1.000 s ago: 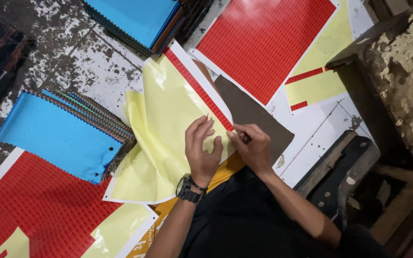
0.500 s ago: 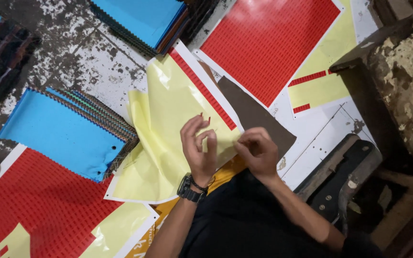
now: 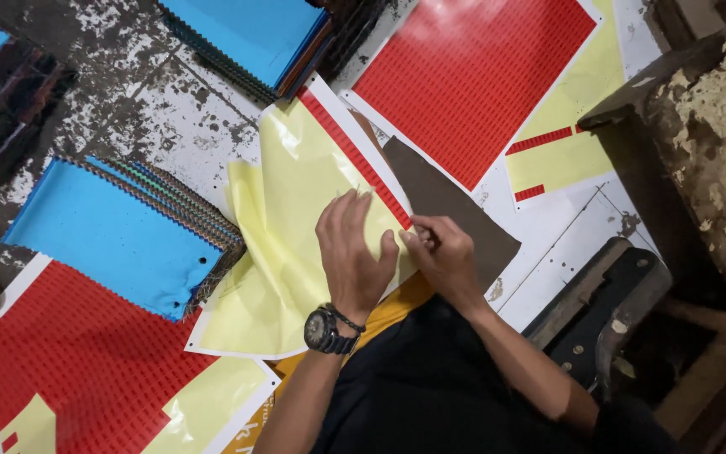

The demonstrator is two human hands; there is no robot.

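Note:
My left hand (image 3: 351,252), with a black watch on the wrist, lies flat with fingers spread on a pale yellow backing sheet (image 3: 283,227). A single strip of red stickers (image 3: 352,155) remains along the sheet's right edge. My right hand (image 3: 440,256) pinches at the lower end of that red strip, fingertips together beside my left thumb. Under my right hand lies a dark brown swatch (image 3: 447,207).
A full red sticker sheet (image 3: 472,76) lies at the top, another (image 3: 69,361) at bottom left. Blue fabric swatch books lie left (image 3: 111,235) and at top (image 3: 245,34). A used yellow sheet (image 3: 556,155) and a worn wooden stool (image 3: 699,143) sit right.
My right hand moved down off the strip, then came back to its lower end. My left hand flattened and shifted slightly on the yellow sheet.

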